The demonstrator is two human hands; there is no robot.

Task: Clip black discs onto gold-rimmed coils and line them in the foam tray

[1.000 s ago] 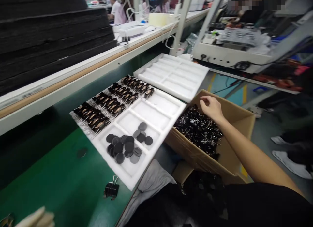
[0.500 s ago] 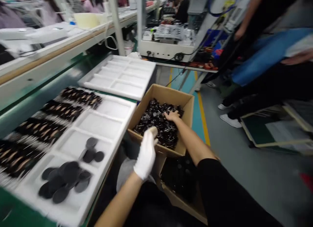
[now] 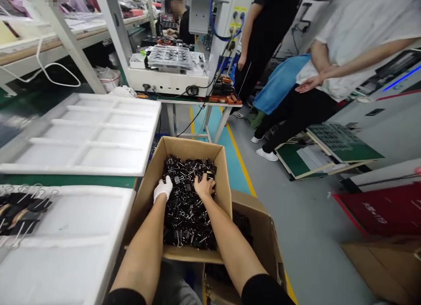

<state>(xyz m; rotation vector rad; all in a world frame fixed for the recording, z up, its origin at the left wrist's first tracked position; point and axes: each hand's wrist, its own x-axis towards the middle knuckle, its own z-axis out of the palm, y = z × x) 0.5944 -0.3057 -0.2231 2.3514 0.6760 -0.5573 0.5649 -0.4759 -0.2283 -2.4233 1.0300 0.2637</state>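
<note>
A cardboard box point(image 3: 149, 248) holds a heap of black binder clips point(image 3: 189, 213) with silver wire handles. My left hand point(image 3: 163, 189), in a white glove, reaches in at the box's left side and touches the clips, its fingers apart. My bare right hand point(image 3: 205, 186) rests on the heap nearer the right wall, fingers spread among the clips. To the left, a white tray point(image 3: 66, 252) bears a row of black clips on dark pieces point(image 3: 19, 213). Behind it lies a second white tray point(image 3: 82, 134) with bare compartments.
Another cardboard box point(image 3: 269, 235) stands below at the right. A white machine point(image 3: 167, 79) sits on a bench ahead. Two people stand at the right beside a low green cart point(image 3: 296, 164). A red object point(image 3: 378, 213) is at far right.
The view has turned right and the box appears more upright and nearer. My gloved left hand has moved from the box's near edge into the clips. The round black discs have left the view.
</note>
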